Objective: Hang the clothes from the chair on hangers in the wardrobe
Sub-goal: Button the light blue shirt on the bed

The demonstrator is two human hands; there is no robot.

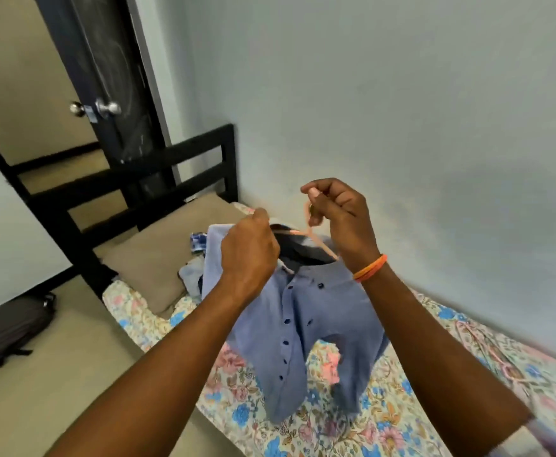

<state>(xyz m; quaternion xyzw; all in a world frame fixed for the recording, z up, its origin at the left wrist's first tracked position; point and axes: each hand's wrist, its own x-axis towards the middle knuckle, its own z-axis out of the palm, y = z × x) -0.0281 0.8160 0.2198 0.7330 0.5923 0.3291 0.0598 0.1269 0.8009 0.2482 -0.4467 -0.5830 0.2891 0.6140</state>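
Two hands worked one step: seating a blue button-front cotton shirt (299, 328) on a thin pink plastic hanger (316, 240), held above the floral-sheeted bed (402, 420). The right hand (342, 216) pinched the hook; the left hand (248, 255) gripped the shirt's shoulder, apparently tugging it over the hanger's arm. Next, straighten the collar and carry it to the wardrobe.

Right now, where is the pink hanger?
In the head view, the pink hanger is at centre, inside the blue shirt's collar, its hook held by the right hand, above the floral bed sheet.
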